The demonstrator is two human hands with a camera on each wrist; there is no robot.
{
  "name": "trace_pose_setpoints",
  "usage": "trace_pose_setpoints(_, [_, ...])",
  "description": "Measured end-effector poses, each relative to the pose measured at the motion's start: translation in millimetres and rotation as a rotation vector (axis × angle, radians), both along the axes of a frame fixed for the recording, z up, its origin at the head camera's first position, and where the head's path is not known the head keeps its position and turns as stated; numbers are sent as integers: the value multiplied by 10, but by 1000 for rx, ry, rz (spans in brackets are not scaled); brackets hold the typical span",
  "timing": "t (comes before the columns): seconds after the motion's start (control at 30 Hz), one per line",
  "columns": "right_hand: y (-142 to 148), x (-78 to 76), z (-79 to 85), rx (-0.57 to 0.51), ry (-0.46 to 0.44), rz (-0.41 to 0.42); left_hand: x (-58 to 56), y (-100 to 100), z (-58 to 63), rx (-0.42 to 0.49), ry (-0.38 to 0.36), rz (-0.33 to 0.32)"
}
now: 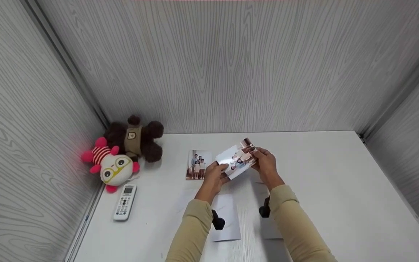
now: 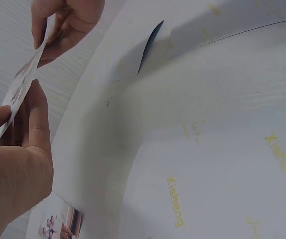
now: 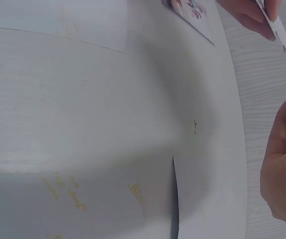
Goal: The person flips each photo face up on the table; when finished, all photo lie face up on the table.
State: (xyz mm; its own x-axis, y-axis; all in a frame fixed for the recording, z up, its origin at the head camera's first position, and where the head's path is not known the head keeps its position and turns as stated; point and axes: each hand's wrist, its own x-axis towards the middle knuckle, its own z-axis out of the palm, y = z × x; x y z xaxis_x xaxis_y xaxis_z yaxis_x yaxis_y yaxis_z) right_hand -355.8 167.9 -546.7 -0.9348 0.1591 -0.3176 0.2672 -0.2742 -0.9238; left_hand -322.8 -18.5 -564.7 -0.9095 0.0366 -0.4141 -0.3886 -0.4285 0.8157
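A glossy photo print (image 1: 235, 160) of a group of people is held up above the table, tilted. My left hand (image 1: 215, 176) pinches its lower left end between thumb and fingers. At the upper right end, my right hand (image 1: 266, 163) pinches the print the same way. In both wrist views the held print (image 2: 21, 92) appears nearly edge-on. Behind my left hand, a second family photo (image 1: 198, 165) lies face up on the table. White sheets (image 1: 227, 220) with yellow lettering, possibly photo backs, lie under my forearms; the sleeves partly cover them.
At the left stand a brown plush toy (image 1: 134, 140) and a pink-and-white plush toy (image 1: 116, 169). A white remote control (image 1: 125, 202) lies before them. Grey wood-grain panels (image 1: 209, 65) border the white table (image 1: 333, 189). One sheet edge (image 3: 175, 199) curls up from the table.
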Motion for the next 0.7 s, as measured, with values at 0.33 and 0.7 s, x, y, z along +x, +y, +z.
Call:
trace_pose_setpoints(0.33, [106, -4, 8, 76, -46, 42, -49, -108, 57, -73, 26, -66])
trace_pose_setpoints(0.7, [89, 19, 22, 92, -62, 81, -118, -205, 145, -107, 2, -87])
